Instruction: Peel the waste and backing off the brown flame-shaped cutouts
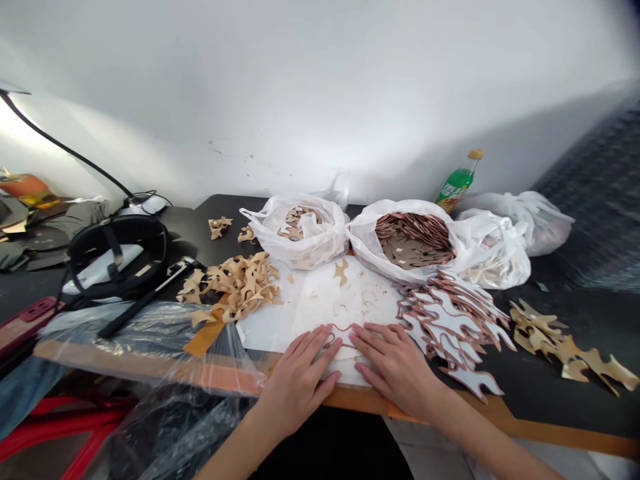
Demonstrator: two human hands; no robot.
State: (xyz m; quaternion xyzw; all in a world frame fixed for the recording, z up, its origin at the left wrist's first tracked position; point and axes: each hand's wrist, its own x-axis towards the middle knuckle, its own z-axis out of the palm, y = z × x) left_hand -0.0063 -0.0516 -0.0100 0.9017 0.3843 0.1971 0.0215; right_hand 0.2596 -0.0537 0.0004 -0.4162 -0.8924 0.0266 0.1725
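Both hands rest palm down at the table's front edge, over a small white piece with a reddish-brown outline [342, 339] on a white sheet [320, 300]. My left hand [306, 370] has its fingers spread on the piece's left side. On its right side lies my right hand [393, 363], fingers spread too. To the right is a pile of white, brown-edged wavy pieces [453, 327]. Tan curved pieces [245, 287] are heaped to the left. One tan piece [341, 272] lies alone on the sheet, beyond the hands.
Behind stand a white bag of tan pieces [300, 250] and a white bag of brown pieces [367, 237]. A green bottle [457, 187] and tied bags [500, 257] are at the back right. More tan pieces [565, 343] lie right; a black-handled tool [130, 317] lies left.
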